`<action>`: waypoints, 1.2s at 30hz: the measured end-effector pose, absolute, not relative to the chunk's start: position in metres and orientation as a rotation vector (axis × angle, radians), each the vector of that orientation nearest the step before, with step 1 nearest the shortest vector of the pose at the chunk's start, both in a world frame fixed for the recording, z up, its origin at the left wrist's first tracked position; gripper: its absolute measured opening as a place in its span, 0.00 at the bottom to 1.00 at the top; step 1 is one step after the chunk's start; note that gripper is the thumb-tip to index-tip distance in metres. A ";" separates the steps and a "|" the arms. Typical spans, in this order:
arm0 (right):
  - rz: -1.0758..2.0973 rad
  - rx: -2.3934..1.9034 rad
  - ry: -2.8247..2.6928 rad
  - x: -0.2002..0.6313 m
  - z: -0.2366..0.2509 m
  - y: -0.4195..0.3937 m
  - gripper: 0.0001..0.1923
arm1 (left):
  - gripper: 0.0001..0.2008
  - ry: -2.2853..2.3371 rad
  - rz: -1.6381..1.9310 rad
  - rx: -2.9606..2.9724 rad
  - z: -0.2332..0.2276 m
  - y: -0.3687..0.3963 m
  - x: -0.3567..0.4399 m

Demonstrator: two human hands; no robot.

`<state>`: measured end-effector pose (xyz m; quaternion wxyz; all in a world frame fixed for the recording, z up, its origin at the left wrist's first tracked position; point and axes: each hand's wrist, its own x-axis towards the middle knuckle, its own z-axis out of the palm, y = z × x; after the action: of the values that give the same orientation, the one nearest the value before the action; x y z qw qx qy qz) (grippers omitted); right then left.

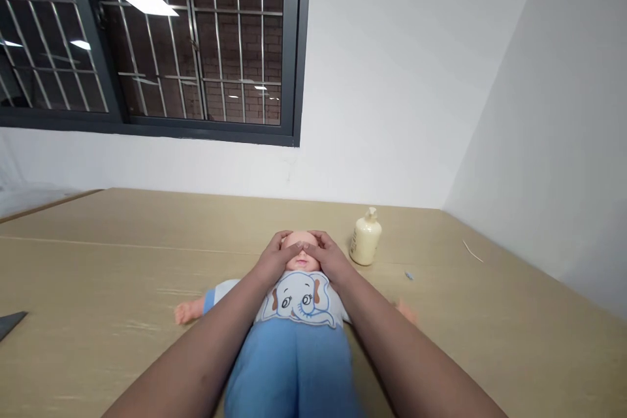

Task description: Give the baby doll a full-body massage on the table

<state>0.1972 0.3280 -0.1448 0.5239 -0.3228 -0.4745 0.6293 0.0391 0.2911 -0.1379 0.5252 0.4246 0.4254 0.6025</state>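
Note:
A baby doll (298,346) lies on its back on the table, head away from me, in a white top with an elephant print and blue trousers. My left hand (275,260) cups one side of its head, with the fingers curved around the side. My right hand (334,260) cups the other side in the same way. Both thumbs meet across the doll's eyes and nose, which are covered; its mouth and forehead show. The doll's arms spread outward, and my right forearm hides most of one.
A cream pump bottle (366,240) stands on the wooden table (122,261), just right of the doll's head. Farther right lie a small blue scrap (409,275) and a thin white strip (473,251). A dark pointed object (10,323) shows at the left edge. Behind are a white wall and a barred window (196,39).

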 end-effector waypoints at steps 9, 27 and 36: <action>1.571 -0.748 -1.080 0.199 -0.143 0.325 0.25 | 0.30 0.955 1.424 0.947 -0.140 0.292 0.038; 1.493 -0.819 -1.169 0.197 -0.138 0.321 0.30 | 0.30 0.959 1.420 0.928 -0.136 0.290 0.040; 1.331 -0.957 -1.273 0.198 -0.143 0.324 0.28 | 0.26 0.989 1.375 0.959 -0.127 0.280 0.041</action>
<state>0.1975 0.3236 -0.1428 0.5083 -0.3969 -0.5284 0.5522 0.0410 0.2801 -0.1266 0.5626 0.4074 0.4200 0.5841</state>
